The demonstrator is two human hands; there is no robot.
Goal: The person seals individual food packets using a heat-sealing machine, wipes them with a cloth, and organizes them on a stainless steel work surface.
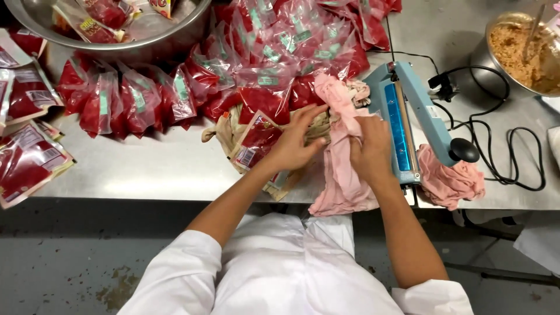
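My left hand rests on a clear pouch of red paste and on a beige cloth beneath it. My right hand presses into a pink cloth that drapes over the steel table's front edge. Just right of my right hand sits a blue heat sealer with its black-knobbed arm down. Whether either hand grips a pouch is unclear.
Several sealed red pouches are heaped behind my hands and spread to the left. A large steel bowl holds more at top left. A steel pot of brown mixture stands top right; a black cable loops nearby. Another pink cloth lies under the sealer.
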